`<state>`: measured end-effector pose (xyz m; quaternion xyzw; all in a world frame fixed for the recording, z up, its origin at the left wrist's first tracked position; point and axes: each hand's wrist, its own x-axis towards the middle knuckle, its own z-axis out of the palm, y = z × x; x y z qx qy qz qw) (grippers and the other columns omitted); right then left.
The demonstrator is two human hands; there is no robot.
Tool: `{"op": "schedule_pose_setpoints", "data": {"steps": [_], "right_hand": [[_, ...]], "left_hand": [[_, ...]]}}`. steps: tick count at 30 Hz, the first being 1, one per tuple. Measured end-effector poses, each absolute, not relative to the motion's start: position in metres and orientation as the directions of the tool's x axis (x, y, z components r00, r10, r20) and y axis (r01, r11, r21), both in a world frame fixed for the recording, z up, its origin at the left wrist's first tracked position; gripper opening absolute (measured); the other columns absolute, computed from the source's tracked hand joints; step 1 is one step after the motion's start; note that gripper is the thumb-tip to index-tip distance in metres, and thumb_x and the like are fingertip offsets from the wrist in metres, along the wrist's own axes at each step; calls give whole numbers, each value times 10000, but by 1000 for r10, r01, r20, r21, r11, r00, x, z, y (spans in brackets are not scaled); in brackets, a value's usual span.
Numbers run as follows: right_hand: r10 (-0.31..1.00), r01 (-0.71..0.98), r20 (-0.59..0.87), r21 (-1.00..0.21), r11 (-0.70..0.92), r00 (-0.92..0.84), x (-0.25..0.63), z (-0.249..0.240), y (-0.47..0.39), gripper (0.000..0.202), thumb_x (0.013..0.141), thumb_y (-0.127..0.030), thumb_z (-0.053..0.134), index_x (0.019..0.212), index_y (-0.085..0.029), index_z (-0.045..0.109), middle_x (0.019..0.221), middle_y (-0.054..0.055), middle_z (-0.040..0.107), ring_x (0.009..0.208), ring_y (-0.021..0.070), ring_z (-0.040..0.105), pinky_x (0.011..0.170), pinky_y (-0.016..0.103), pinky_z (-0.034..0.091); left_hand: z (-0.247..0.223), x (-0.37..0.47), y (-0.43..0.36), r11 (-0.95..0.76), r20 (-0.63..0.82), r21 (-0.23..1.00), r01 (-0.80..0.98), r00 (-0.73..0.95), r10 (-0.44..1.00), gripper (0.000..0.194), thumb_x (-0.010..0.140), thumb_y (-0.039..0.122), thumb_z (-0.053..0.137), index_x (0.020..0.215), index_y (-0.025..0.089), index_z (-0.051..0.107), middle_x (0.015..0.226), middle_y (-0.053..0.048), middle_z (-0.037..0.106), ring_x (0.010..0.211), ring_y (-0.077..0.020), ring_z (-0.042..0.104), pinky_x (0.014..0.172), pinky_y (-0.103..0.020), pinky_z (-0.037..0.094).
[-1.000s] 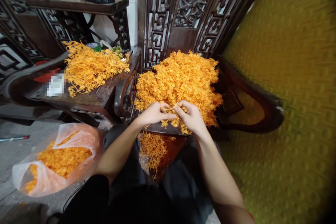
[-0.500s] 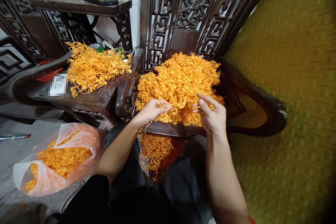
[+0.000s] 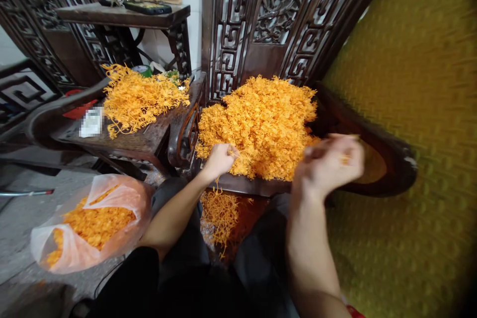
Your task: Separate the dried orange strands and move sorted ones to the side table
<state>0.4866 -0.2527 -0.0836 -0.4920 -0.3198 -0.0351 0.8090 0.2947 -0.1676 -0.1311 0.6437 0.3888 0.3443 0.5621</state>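
A large heap of orange stringy pieces (image 3: 264,119) covers the dark wooden seat in front of me. My left hand (image 3: 221,160) is closed at the heap's front left edge, its fingertips pinching thin orange strands that trail below it. To the right of the heap, my right hand (image 3: 335,161) is raised and smeared by motion. A bit of orange shows at its curled fingers, but how they hold it is too blurred to tell. More orange strands (image 3: 219,211) lie lower down, between the knees.
Another orange pile (image 3: 143,99) rests on the left wooden seat, beside a white packet (image 3: 91,121) and a red item. A plastic bag (image 3: 130,191) with orange pieces stands on the floor at left. A phone (image 3: 147,7) lies on the small table. A carved backrest rises behind the heap.
My right hand has moved right, away from my left hand and the heap's front. My left hand has stayed near the same spot, its fingers more closed. The view has shifted slightly.
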Motion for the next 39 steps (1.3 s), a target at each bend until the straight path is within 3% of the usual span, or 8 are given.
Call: {"op": "schedule_pose_setpoints", "data": {"steps": [5, 9, 12, 19, 21, 28, 34, 39], "right_hand": [[600, 86, 361, -896, 436, 714, 508, -74, -265, 203, 911, -363, 652, 996, -185, 698, 799, 35, 674, 475, 77, 456, 427, 230, 282], [865, -31, 158, -980, 196, 477, 481, -108, -262, 550, 897, -434, 695, 1402, -238, 601, 677, -54, 541, 476, 71, 375, 445, 213, 276], [956, -49, 25, -998, 42, 293, 461, -123, -249, 584, 863, -586, 721, 1299, -201, 667, 600, -75, 413, 474, 72, 314, 441, 213, 233], [623, 142, 348, -923, 357, 700, 510, -101, -238, 468, 822, -620, 737, 717, -179, 623, 613, -32, 525, 466, 66, 393, 416, 208, 287], [511, 71, 296, -907, 414, 807, 530, -98, -244, 439, 819, -595, 742, 765, -173, 634, 678, -18, 596, 450, 59, 427, 395, 196, 275], [875, -79, 57, -991, 108, 481, 488, -110, -251, 443, 835, -401, 720, 1213, -171, 686, 774, -7, 672, 432, 58, 471, 397, 196, 283], [983, -318, -173, -937, -146, 58, 451, -101, -237, 495, 751, -622, 812, 871, -165, 663, 682, -29, 526, 460, 44, 407, 399, 185, 182], [998, -118, -58, -992, -53, 40, 437, -84, -254, 503, 792, -580, 809, 655, -187, 528, 479, -69, 416, 384, 35, 285, 389, 203, 160]], "left_hand": [[-133, 298, -165, 282, -144, 942, -184, 536, 832, 371, 659, 397, 850, 689, 181, 549, 554, 77, 391, 469, -55, 289, 481, -239, 155], [-129, 301, -169, 377, -160, 888, -264, 592, 790, 443, 629, 412, 891, 691, 189, 514, 527, 97, 339, 447, -38, 253, 468, -229, 132], [-128, 304, -171, 378, -151, 885, -272, 599, 786, 476, 621, 413, 906, 682, 188, 492, 524, 96, 353, 441, -30, 263, 461, -224, 137], [-115, 275, -156, 399, -78, 840, -368, 646, 760, 377, 645, 337, 851, 701, 193, 507, 451, 127, 268, 384, -24, 180, 443, -219, 117], [-113, 266, -151, 339, -68, 867, -366, 586, 807, 353, 653, 326, 836, 680, 187, 512, 451, 118, 282, 387, -25, 188, 444, -219, 120], [-125, 274, -155, -163, 191, 980, -113, 312, 931, 288, 800, 403, 771, 750, 161, 624, 600, 40, 500, 529, -77, 422, 517, -231, 301], [-126, 271, -162, -609, 548, 763, 217, 283, 787, 217, 936, 370, 637, 856, 174, 682, 653, 19, 625, 561, -97, 525, 596, -232, 386], [-131, 266, -150, -613, 609, 673, 413, 161, 777, 128, 922, 257, 603, 872, 187, 698, 760, -31, 706, 679, -148, 630, 692, -263, 436]]}}
